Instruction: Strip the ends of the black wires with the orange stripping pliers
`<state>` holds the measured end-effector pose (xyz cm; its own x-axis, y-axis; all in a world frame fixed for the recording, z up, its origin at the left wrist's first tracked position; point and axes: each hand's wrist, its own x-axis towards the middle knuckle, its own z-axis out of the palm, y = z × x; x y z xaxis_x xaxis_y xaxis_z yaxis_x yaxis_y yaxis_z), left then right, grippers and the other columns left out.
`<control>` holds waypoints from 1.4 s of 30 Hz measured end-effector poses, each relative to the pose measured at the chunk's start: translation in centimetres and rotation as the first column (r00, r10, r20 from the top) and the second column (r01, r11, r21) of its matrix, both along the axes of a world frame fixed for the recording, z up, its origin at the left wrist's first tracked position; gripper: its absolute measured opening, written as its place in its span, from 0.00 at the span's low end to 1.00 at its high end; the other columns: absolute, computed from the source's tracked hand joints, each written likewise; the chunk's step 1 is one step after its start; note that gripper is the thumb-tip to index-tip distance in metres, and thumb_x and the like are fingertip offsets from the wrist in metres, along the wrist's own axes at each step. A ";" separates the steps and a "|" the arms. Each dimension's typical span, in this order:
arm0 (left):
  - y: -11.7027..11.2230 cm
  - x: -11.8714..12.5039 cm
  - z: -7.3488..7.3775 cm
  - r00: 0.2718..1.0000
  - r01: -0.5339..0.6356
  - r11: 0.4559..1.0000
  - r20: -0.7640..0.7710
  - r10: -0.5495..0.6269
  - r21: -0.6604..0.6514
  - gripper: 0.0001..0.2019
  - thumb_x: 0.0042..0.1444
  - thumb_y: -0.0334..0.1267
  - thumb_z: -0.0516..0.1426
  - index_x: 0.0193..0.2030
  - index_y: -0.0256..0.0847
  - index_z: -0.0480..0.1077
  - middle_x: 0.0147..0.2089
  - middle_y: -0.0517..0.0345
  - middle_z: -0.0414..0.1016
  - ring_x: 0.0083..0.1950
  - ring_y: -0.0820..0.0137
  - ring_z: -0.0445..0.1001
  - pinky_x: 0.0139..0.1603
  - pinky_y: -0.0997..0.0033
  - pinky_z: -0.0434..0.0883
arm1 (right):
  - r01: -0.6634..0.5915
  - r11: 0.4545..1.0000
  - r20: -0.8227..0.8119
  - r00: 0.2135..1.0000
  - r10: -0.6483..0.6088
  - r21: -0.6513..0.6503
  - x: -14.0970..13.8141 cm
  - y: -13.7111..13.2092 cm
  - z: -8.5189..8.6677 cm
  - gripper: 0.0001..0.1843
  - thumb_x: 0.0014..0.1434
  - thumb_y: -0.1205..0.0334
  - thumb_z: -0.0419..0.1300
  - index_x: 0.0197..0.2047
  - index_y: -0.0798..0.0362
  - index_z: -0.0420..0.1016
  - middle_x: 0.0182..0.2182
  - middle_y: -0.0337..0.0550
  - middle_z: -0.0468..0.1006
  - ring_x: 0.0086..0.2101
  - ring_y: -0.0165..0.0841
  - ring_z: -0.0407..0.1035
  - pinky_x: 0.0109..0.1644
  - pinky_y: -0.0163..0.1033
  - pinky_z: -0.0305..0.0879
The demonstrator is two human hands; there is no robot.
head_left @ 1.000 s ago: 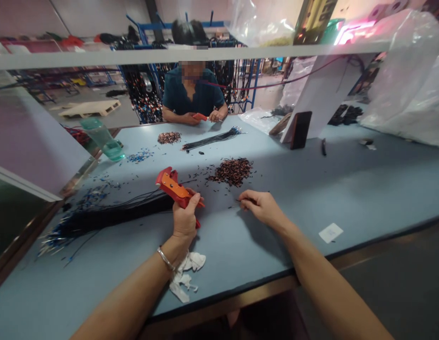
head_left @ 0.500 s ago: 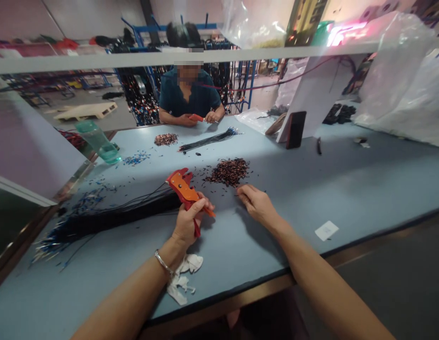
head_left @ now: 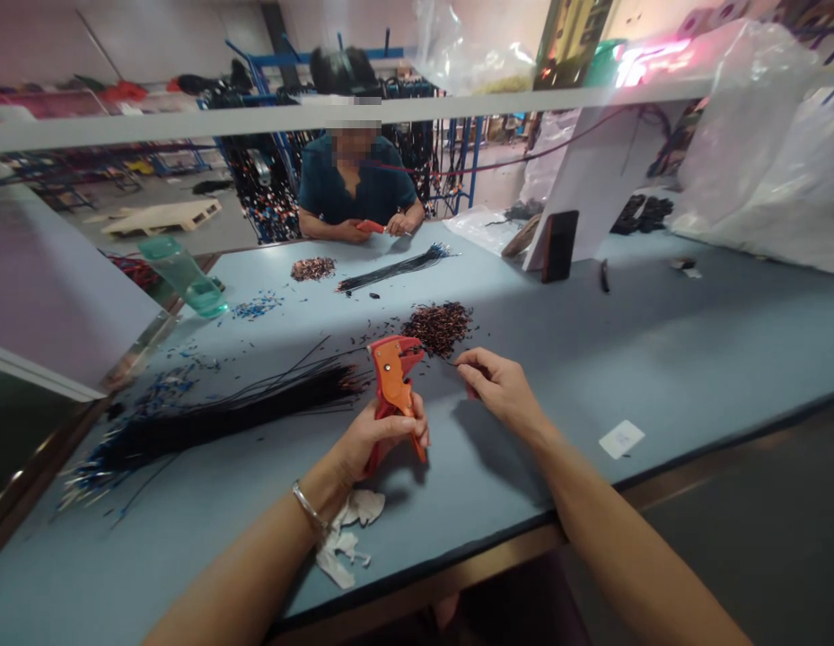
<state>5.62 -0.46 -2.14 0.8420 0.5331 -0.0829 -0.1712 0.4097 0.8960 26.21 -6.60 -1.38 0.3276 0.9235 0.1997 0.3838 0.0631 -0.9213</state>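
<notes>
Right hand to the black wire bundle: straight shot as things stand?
Probably not straight across: the red-orange tool in the left hand stands between the right hand and the black wire bundle. The right hand also seems occupied, pinching a thin dark strand.

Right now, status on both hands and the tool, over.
Left hand gripping red-and-orange tool. Right hand pinching thin dark wire. Pile of small bits just beyond the tool.

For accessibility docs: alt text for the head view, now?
A person's left hand holds a red-and-orange wire stripper above a blue table; the right hand pinches a thin dark wire. A black wire bundle lies to the left, a pile of offcuts beyond, and a co-worker opposite.
</notes>
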 end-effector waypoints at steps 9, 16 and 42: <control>-0.2 -0.1 -0.3 0.999 -0.019 0.989 0.039 0.013 0.146 0.14 0.49 0.40 0.64 0.39 0.36 0.68 0.31 0.56 0.70 0.33 0.68 0.72 0.39 0.64 0.70 | -0.043 0.993 -0.139 0.989 0.058 0.106 -0.3 -0.3 0.2 0.09 0.55 0.56 0.60 0.34 0.53 0.74 0.23 0.36 0.69 0.21 0.25 0.61 0.24 0.32 0.57; -0.1 -0.1 -0.2 0.999 -0.003 0.985 0.050 -0.006 0.174 0.13 0.50 0.39 0.63 0.38 0.35 0.68 0.31 0.56 0.71 0.34 0.68 0.72 0.38 0.65 0.70 | -0.048 0.995 -0.190 0.980 0.065 0.089 -0.3 -0.4 0.3 0.08 0.55 0.56 0.60 0.34 0.53 0.73 0.20 0.33 0.67 0.21 0.25 0.59 0.25 0.33 0.56; -0.5 -0.3 0.0 0.954 0.299 0.949 0.025 -0.298 -0.097 0.14 0.46 0.39 0.64 0.37 0.32 0.71 0.28 0.55 0.71 0.30 0.67 0.72 0.38 0.61 0.70 | -0.066 0.906 0.112 0.994 0.020 0.419 -1.0 -1.1 1.1 0.04 0.59 0.66 0.60 0.31 0.52 0.74 0.27 0.38 0.71 0.27 0.27 0.63 0.30 0.35 0.58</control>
<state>5.36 -0.95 -2.10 0.9624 0.2470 -0.1127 -0.0367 0.5295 0.8475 25.17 -7.71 -0.24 0.2464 0.7586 0.6032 0.4626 0.4549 -0.7610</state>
